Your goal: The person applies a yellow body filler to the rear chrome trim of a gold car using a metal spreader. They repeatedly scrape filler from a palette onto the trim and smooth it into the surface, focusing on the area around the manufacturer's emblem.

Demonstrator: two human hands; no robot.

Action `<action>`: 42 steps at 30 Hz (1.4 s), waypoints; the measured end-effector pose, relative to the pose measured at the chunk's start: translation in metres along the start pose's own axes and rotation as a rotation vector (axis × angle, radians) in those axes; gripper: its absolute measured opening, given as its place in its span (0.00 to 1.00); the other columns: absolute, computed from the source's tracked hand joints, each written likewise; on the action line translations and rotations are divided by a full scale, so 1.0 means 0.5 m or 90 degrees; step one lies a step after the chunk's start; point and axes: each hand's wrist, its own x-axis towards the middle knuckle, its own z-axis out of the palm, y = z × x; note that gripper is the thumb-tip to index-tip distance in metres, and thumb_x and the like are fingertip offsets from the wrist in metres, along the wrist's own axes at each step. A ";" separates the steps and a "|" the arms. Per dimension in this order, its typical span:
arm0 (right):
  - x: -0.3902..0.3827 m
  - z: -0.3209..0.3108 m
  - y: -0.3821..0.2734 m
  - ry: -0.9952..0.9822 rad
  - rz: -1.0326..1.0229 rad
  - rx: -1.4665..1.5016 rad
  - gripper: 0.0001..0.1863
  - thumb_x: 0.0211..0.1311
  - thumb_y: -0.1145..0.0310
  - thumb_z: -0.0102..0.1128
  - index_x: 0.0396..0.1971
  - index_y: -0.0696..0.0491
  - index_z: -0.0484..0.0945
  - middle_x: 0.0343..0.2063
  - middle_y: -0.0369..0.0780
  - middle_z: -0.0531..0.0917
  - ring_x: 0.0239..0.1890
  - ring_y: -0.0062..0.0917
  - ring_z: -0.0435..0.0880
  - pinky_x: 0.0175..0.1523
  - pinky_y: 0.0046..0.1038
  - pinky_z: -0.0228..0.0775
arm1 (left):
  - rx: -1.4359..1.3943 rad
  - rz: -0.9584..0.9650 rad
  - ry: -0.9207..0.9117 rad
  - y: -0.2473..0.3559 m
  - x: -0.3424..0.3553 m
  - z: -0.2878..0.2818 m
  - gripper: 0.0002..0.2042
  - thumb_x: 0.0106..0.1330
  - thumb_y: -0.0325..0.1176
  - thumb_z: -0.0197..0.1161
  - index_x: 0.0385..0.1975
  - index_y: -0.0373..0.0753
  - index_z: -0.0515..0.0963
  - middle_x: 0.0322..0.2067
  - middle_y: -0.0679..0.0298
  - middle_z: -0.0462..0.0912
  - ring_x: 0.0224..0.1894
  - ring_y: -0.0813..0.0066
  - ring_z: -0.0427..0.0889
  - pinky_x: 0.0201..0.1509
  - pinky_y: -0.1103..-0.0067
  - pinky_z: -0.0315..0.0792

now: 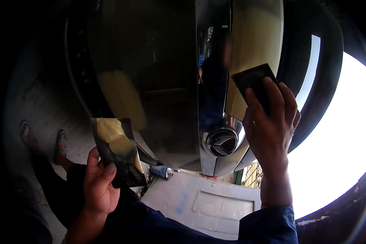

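Dark car bodywork fills the upper middle, with a long strip of cream-yellow filler (256, 32) on its panel. My right hand (272, 116) grips a black, flat filler spreader (248, 79), its fingertips on the face. The spreader overlaps the lower part of that strip; whether its edge touches is hard to tell. Lower left, my left hand (99, 187) holds up a dark rectangular mixing board (126, 166), thumb on the front. A smear of yellow filler (112, 132) covers the board's upper half. Another filler patch (122, 97) shows on the dark panel behind the board.
A round chrome badge (221, 142) sits below the glossy dark trim (213, 89). Underneath stands a pale panelled board (191, 199), beside a blue-and-white container (160, 171). At far left, feet in sandals (61, 142) rest on the grey floor. Glaring daylight fills the right.
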 end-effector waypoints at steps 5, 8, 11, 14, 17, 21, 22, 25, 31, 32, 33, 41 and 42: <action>0.009 0.002 0.007 0.009 0.001 0.002 0.22 0.41 0.73 0.67 0.42 0.46 0.80 0.54 0.40 0.70 0.59 0.39 0.64 0.56 0.38 0.57 | 0.005 0.004 -0.012 -0.006 0.004 0.007 0.23 0.63 0.24 0.51 0.59 0.37 0.57 0.53 0.57 0.71 0.57 0.69 0.70 0.62 0.71 0.63; 0.016 0.007 0.008 0.018 -0.007 -0.004 0.22 0.39 0.72 0.66 0.41 0.47 0.80 0.54 0.39 0.70 0.59 0.38 0.63 0.56 0.38 0.55 | 0.001 0.006 -0.016 -0.011 0.005 0.005 0.23 0.63 0.24 0.51 0.59 0.37 0.58 0.53 0.57 0.71 0.57 0.69 0.69 0.62 0.71 0.63; 0.018 0.006 0.008 0.003 -0.003 -0.011 0.22 0.39 0.72 0.66 0.41 0.47 0.80 0.53 0.39 0.70 0.59 0.38 0.63 0.55 0.38 0.55 | -0.004 0.010 -0.008 -0.015 0.006 -0.001 0.22 0.63 0.23 0.50 0.59 0.38 0.58 0.53 0.57 0.70 0.58 0.69 0.69 0.62 0.71 0.63; 0.018 -0.006 0.002 -0.036 0.011 -0.032 0.20 0.44 0.73 0.66 0.41 0.44 0.80 0.54 0.38 0.71 0.60 0.38 0.63 0.54 0.38 0.60 | -0.007 0.006 -0.010 -0.015 0.005 -0.004 0.22 0.64 0.23 0.50 0.59 0.38 0.58 0.54 0.57 0.70 0.58 0.68 0.69 0.63 0.71 0.62; 0.012 -0.010 0.003 -0.049 0.000 -0.030 0.22 0.41 0.72 0.67 0.42 0.47 0.79 0.53 0.39 0.71 0.59 0.38 0.62 0.54 0.37 0.57 | -0.004 0.000 -0.017 -0.014 0.006 -0.009 0.22 0.64 0.23 0.50 0.58 0.38 0.58 0.54 0.57 0.70 0.58 0.68 0.68 0.63 0.70 0.62; 0.005 -0.020 0.003 -0.068 -0.017 -0.035 0.24 0.38 0.71 0.67 0.42 0.49 0.79 0.53 0.39 0.70 0.59 0.38 0.62 0.52 0.36 0.54 | -0.006 -0.010 -0.023 -0.013 0.007 -0.006 0.22 0.64 0.23 0.50 0.58 0.38 0.58 0.54 0.57 0.70 0.59 0.68 0.68 0.63 0.70 0.62; 0.003 -0.021 0.002 -0.074 -0.016 -0.032 0.24 0.38 0.71 0.67 0.42 0.49 0.79 0.53 0.39 0.70 0.59 0.38 0.62 0.52 0.36 0.54 | -0.006 -0.012 -0.020 -0.012 0.006 -0.006 0.22 0.64 0.23 0.50 0.58 0.38 0.58 0.54 0.57 0.70 0.58 0.68 0.68 0.63 0.71 0.62; -0.002 -0.024 -0.002 -0.088 -0.016 -0.030 0.23 0.39 0.71 0.66 0.42 0.50 0.79 0.53 0.39 0.70 0.59 0.38 0.62 0.52 0.36 0.54 | -0.006 -0.015 -0.020 -0.011 0.004 -0.009 0.22 0.64 0.23 0.50 0.58 0.38 0.58 0.54 0.57 0.70 0.58 0.68 0.68 0.63 0.71 0.62; -0.011 -0.028 -0.005 -0.106 -0.024 -0.033 0.21 0.41 0.71 0.64 0.42 0.50 0.79 0.53 0.39 0.70 0.59 0.38 0.61 0.52 0.36 0.54 | -0.009 -0.022 -0.024 -0.008 0.001 -0.014 0.22 0.63 0.22 0.50 0.58 0.39 0.58 0.54 0.58 0.70 0.59 0.68 0.68 0.64 0.71 0.62; -0.012 -0.030 -0.007 -0.113 -0.023 -0.031 0.21 0.42 0.71 0.64 0.42 0.50 0.79 0.53 0.39 0.70 0.59 0.38 0.61 0.52 0.36 0.54 | -0.013 -0.024 -0.025 -0.008 0.000 -0.014 0.22 0.63 0.22 0.50 0.58 0.39 0.58 0.54 0.58 0.70 0.59 0.68 0.68 0.64 0.71 0.62; -0.014 -0.031 -0.008 -0.121 -0.021 -0.029 0.21 0.42 0.72 0.63 0.42 0.50 0.79 0.53 0.39 0.70 0.59 0.38 0.61 0.52 0.36 0.54 | -0.012 -0.024 -0.024 -0.007 0.000 -0.015 0.22 0.63 0.22 0.50 0.58 0.39 0.58 0.54 0.58 0.70 0.59 0.68 0.68 0.64 0.71 0.62; -0.029 -0.041 -0.011 -0.156 -0.020 -0.016 0.21 0.41 0.72 0.62 0.42 0.51 0.79 0.54 0.39 0.70 0.59 0.38 0.61 0.52 0.35 0.54 | -0.008 -0.035 -0.024 -0.006 0.000 -0.011 0.21 0.63 0.22 0.50 0.57 0.39 0.59 0.54 0.58 0.70 0.58 0.68 0.68 0.63 0.71 0.62; -0.033 -0.045 -0.011 -0.163 -0.018 -0.013 0.21 0.41 0.72 0.62 0.42 0.51 0.79 0.54 0.39 0.70 0.59 0.38 0.61 0.52 0.35 0.54 | -0.008 -0.038 -0.021 -0.006 0.000 -0.009 0.21 0.63 0.22 0.50 0.57 0.39 0.59 0.54 0.58 0.70 0.58 0.68 0.69 0.63 0.71 0.62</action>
